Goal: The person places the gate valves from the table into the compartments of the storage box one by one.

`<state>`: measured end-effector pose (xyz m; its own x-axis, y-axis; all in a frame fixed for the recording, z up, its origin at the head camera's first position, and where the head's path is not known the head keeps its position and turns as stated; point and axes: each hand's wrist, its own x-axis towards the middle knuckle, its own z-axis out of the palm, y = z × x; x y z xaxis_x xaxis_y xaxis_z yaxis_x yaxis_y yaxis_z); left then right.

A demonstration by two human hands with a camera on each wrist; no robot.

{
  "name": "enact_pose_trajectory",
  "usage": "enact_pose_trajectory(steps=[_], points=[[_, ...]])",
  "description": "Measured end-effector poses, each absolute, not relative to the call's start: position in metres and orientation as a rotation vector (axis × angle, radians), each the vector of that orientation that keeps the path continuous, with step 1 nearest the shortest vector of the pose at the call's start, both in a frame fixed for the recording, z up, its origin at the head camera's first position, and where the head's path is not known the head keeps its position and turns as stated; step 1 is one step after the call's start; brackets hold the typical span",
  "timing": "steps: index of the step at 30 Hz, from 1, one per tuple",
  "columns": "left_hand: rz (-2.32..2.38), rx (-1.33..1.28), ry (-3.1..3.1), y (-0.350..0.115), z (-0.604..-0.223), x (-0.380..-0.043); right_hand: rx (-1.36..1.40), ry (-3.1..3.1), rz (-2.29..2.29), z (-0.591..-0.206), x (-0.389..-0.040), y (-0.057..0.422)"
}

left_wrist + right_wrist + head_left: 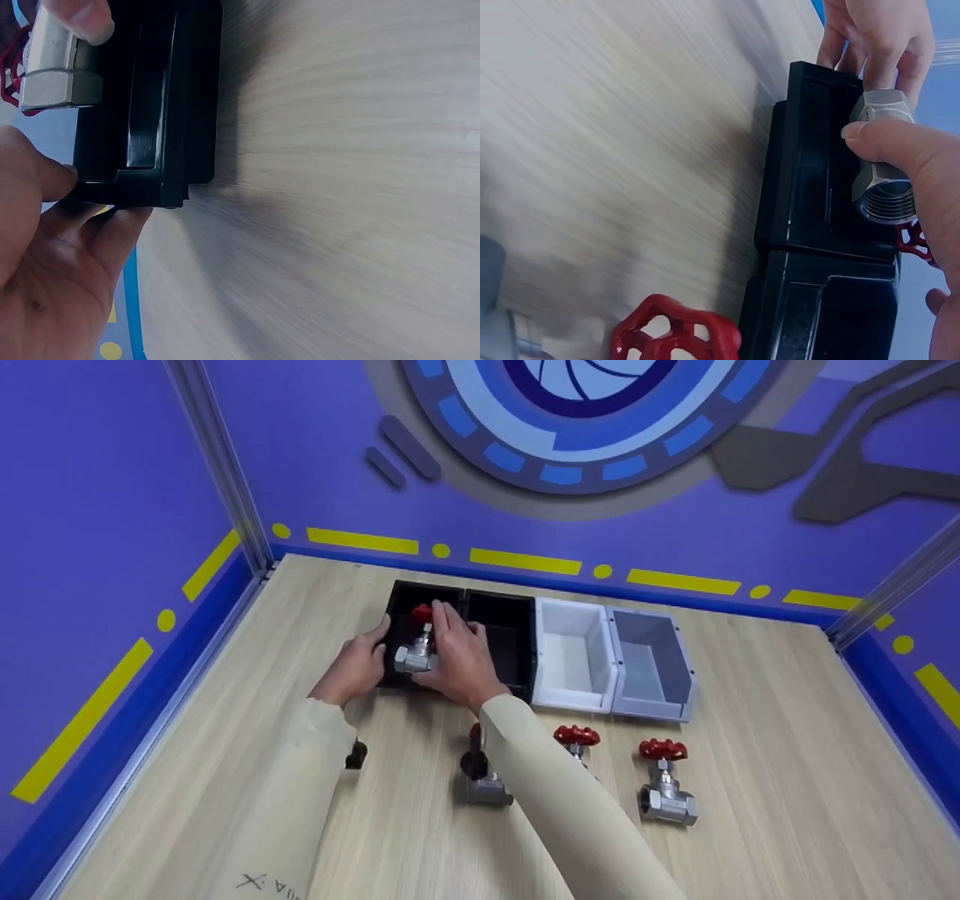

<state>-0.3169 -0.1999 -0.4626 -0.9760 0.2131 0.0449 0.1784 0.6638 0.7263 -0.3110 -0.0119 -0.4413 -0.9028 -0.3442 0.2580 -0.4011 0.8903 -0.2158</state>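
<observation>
My right hand [461,660] holds a gate valve [413,658] with a silver body and a red handwheel [421,613], over the leftmost black bin [395,594]. In the right wrist view the thumb presses on the valve's metal body [885,196], and its threaded end faces the camera. My left hand [352,664] pinches the outer left wall of that same bin. In the left wrist view the thumb lies on the bin's rim [127,193] and the fingers are against its outer side.
To the right, joined in a row, stand a second black bin [501,601], a white bin [574,705] and a grey bin [652,710]. Nearer me are valves: one right [667,802], two partly behind my right sleeve [576,735] [487,791]. A dark part [358,755] shows beside my left sleeve.
</observation>
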Motion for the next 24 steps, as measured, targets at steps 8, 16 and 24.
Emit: enact_pose_trajectory(steps=[8,16,24], points=[[1.233,0.331,2.827,-0.200,-0.463,-0.316,0.581,-2.845,0.369,-0.439,-0.317,-0.011],[1.220,0.325,2.815,-0.202,-0.461,-0.314,0.571,-2.869,0.375,-0.442,-0.323,-0.014],[1.208,0.319,2.808,-0.201,-0.461,-0.315,0.538,-2.890,0.384,-0.440,-0.332,-0.021]])
